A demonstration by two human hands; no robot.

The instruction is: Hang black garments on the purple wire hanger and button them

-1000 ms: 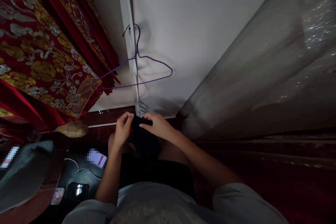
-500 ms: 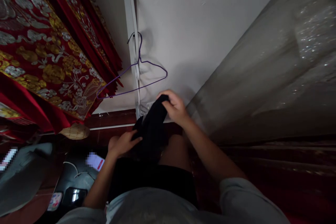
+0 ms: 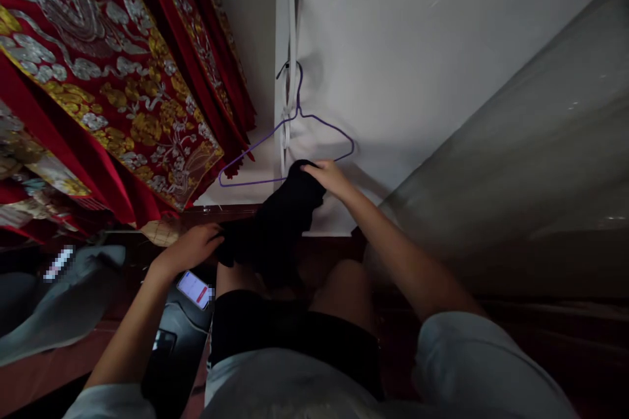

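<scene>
Left hand [image 3: 199, 245] at 8 o'clock seems to pinch one end of the black cloth [image 3: 280, 222] mid-view, purple hanger [image 3: 298, 107] just behind its top edge at 12, right hand [image 3: 330, 178] pinching that edge, so spreading-out step I guess, next move wants steady grips, and bare wall [image 3: 417, 72] at 1 gives room.

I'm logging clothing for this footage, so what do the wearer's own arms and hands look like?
The left hand and right hand are ungloved, with nothing visible around the wrists. The left sleeve and right sleeve are short, loose and greyish, with no markings discernible in the dim light.
</scene>
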